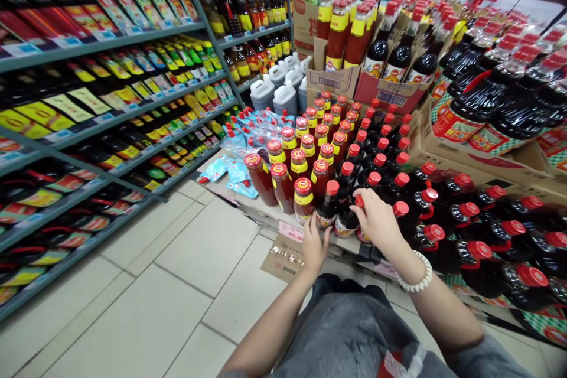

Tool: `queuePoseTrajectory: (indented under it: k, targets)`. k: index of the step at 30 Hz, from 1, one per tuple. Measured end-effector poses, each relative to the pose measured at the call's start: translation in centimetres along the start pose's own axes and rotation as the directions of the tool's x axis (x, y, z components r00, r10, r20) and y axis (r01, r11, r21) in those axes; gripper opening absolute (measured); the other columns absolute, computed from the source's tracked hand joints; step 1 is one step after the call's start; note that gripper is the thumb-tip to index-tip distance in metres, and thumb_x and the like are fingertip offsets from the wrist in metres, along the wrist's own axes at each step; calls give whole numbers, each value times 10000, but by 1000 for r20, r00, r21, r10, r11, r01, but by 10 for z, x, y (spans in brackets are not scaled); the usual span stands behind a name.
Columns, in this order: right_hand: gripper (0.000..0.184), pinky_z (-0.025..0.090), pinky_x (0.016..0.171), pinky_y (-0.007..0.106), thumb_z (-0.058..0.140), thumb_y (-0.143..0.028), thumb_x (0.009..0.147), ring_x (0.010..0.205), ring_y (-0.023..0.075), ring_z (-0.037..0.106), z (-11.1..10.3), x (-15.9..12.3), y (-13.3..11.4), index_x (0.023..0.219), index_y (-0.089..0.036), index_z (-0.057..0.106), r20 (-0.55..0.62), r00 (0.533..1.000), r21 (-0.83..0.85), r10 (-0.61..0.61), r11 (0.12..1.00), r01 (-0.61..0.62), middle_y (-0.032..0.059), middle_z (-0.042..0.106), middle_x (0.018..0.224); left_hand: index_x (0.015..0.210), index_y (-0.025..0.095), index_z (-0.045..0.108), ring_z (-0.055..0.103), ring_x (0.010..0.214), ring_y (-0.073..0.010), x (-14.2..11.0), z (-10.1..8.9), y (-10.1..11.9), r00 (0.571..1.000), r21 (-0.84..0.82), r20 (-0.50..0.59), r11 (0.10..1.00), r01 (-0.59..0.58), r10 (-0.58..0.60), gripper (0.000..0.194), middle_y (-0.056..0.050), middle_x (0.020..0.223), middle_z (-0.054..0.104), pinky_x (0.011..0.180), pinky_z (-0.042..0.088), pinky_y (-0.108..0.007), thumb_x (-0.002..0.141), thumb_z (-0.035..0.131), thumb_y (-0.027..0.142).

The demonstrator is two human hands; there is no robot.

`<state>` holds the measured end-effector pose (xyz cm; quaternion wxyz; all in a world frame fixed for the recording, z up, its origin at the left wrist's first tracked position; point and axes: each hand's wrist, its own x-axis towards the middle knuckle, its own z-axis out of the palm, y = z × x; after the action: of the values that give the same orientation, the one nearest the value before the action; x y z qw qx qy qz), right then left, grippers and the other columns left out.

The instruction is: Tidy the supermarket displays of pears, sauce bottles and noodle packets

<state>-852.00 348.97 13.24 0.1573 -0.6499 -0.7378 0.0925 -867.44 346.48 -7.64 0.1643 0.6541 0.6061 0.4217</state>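
Observation:
My left hand (313, 246) reaches to the front row of a low display and touches the base of a dark bottle with a red cap (328, 204); its fingers curl against the bottle. My right hand (376, 218), with a white bead bracelet on the wrist, is closed over the red cap of a neighbouring dark bottle (359, 202). Rows of red-capped dark sauce bottles (385, 159) and reddish bottles with yellow labels (297, 177) stand close around both hands.
Long grey shelves (101, 47) of bottled sauces run along the left. White jugs (277, 91) and cardboard boxes (332, 80) with more bottles stand behind the display. Large dark bottles (487, 230) fill the right side. Pale tiled floor (177, 283) lies between shelves and display.

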Motion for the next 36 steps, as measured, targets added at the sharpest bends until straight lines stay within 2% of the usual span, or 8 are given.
queuePoseTrajectory:
  k: [4, 7, 11, 14, 19, 24, 32, 36]
  targets:
    - [313, 562, 688, 316, 610, -256, 952, 887, 222, 716, -9, -8, 7, 1261, -208, 597, -33, 999, 129, 23, 992, -19, 83, 707, 1113, 1481, 100, 349, 520, 1311, -355, -3, 11, 2, 999, 52, -44, 999, -9, 11, 560, -240, 1330, 505, 1041, 501, -526, 996, 501, 337]
    - [340, 604, 758, 319, 667, -393, 933, 858, 198, 740, -46, -19, 31, 1228, -224, 651, -201, 975, 365, 92, 931, -12, 54, 753, 1016, 1468, 85, 357, 509, 1317, -364, -4, 11, 3, 998, 59, -56, 998, -18, 22, 552, -247, 1325, 496, 1041, 498, -537, 991, 492, 327]
    - [357, 604, 791, 349, 626, -512, 937, 836, 204, 744, -99, -32, 70, 1133, -226, 710, -530, 788, 297, 314, 939, -174, 58, 770, 961, 1433, 115, 416, 535, 1282, -343, 0, -2, 11, 997, 40, -58, 998, -38, 40, 492, -217, 1308, 522, 1031, 508, -520, 985, 494, 304]
    - [353, 592, 772, 355, 636, -553, 915, 789, 225, 752, -101, -38, 82, 991, -226, 744, -390, 847, 211, 362, 930, -301, 50, 782, 847, 1402, 127, 461, 554, 1253, -316, 13, -20, 26, 980, 24, -162, 993, -114, 117, 448, -203, 1274, 549, 1026, 515, -506, 980, 522, 263]
    - [360, 536, 685, 304, 617, -566, 938, 806, 252, 759, -53, -41, 64, 1015, -222, 690, -54, 936, 19, 348, 938, -347, 59, 779, 825, 1407, 166, 495, 611, 1202, -246, 63, -62, 67, 883, -57, -326, 926, -373, 336, 434, -177, 1279, 584, 895, 591, -363, 976, 542, 184]
    - [374, 368, 521, 284, 457, -486, 1044, 695, 287, 742, -26, -40, 49, 1116, -133, 555, -17, 901, -337, 434, 846, -414, 105, 744, 744, 1371, 214, 580, 623, 1237, -236, 114, -90, 101, 887, -20, -129, 893, -450, 444, 389, -133, 1320, 654, 1081, 507, -410, 984, 582, 252]
    - [347, 334, 534, 287, 458, -468, 1052, 722, 270, 745, -28, -42, 63, 1177, -145, 468, 40, 943, -338, 331, 893, -299, 85, 756, 796, 1278, 198, 661, 743, 842, -201, 125, -79, 95, 942, 27, 64, 943, -331, 329, 383, -81, 1056, 772, 799, 602, -304, 930, 678, 356]
    - [358, 342, 538, 285, 441, -474, 1055, 742, 273, 747, -30, -42, 62, 1188, -142, 471, 61, 939, -343, 338, 891, -299, 96, 756, 814, 1256, 192, 652, 746, 845, -213, 128, -83, 98, 949, 77, 153, 954, -289, 275, 364, -87, 1080, 771, 840, 587, -317, 918, 693, 321]
